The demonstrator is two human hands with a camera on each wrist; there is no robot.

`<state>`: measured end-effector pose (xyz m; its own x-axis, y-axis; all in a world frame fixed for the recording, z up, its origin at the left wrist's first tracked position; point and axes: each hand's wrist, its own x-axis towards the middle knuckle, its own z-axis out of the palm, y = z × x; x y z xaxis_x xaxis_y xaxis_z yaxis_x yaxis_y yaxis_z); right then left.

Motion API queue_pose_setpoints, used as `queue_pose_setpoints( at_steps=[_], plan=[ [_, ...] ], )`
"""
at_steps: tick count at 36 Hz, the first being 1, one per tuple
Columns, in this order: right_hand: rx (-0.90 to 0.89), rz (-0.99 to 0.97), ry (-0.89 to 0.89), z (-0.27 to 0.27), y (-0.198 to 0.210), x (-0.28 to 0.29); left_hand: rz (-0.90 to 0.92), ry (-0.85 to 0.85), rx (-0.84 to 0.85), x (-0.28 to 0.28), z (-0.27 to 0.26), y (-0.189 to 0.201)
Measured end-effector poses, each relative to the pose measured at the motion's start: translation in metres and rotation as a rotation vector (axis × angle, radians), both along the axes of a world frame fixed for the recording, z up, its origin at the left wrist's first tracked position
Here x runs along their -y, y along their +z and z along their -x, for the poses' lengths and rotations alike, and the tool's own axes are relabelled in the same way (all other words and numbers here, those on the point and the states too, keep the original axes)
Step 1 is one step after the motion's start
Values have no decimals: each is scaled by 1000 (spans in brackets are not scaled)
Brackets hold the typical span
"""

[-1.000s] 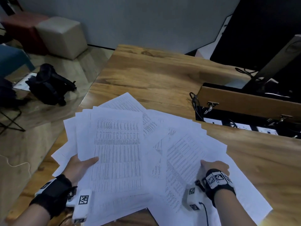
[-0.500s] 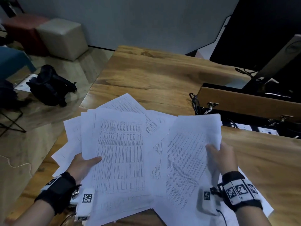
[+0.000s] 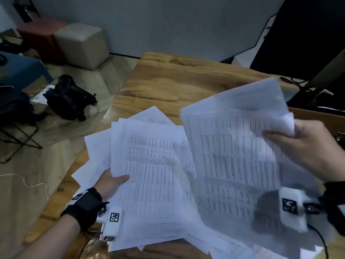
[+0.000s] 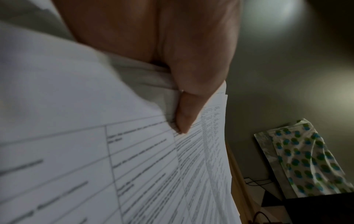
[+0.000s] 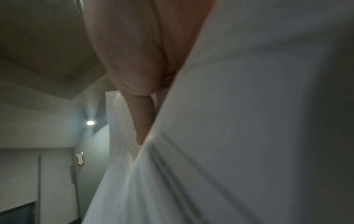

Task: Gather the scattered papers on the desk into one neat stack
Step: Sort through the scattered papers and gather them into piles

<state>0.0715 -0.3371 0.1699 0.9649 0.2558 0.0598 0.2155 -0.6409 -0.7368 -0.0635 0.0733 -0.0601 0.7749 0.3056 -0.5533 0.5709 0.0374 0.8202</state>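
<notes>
On the near part of the wooden worktop, the printed papers are split into two loose bundles. The left hand pinches the left bundle by its edge, thumb on top; its sheets are fanned and skewed, and some jut past the worktop's near-left edge. The right hand grasps the right bundle at its far right margin, raised and tilted, and the paper crumples where the fingers close on it.

The chief risk, as I judge it, is slippage. The sheets are thin, smooth and limp, each bundle is held along one side only, and the free edges sag and fan. A quick swing to merge them could let inner sheets slide out, and those overhanging the left edge could drop to the floor. The tight hold on the right may also leave a lasting crease, which would stop the stack lying flat. Corners caught while one bundle passes over the other could fold under.

Every sheet is a white rectangle with dense ruled tables in dark print. The worktop has a warm, streaked grain. A black bag lies on the floor well to the left, with a beige cube stool beyond it.
</notes>
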Motion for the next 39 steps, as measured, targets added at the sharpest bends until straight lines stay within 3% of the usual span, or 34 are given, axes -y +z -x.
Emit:
queue_pose_setpoints(
  at_steps=[3, 6, 17, 22, 26, 28, 31, 33, 36, 39],
  plan=[
    [-77, -86, 73, -2, 14, -14, 2, -47, 6, 3, -3, 4],
    [-141, -108, 48, -16, -1, -27, 31, -70, -1, 10, -6, 9],
    [-454, -83, -61, -15, -147, -109, 342, 88, -50, 23, -8, -4],
    [-496, -136, -91, 6, -182, -125, 160, -6, -14, 36, -7, -1],
    [-509, -198, -136, 17, -191, -121, 153, 7, -2, 38, -6, -7],
    [-433, -83, -227, 17, -196, -111, 156, 32, -10, 37, -6, -9],
    [-310, 275, -452, 20, -207, -82, 177, 21, -16, 34, -5, -11],
    [-374, 493, -577, 24, -213, -63, 209, 22, -42, 31, -3, -12],
    [-565, 558, -671, 29, -221, -42, 306, 11, -82, 25, 2, -17],
    [-616, 569, -677, 27, -225, -35, 382, -70, -85, 21, 6, -16]
  ],
)
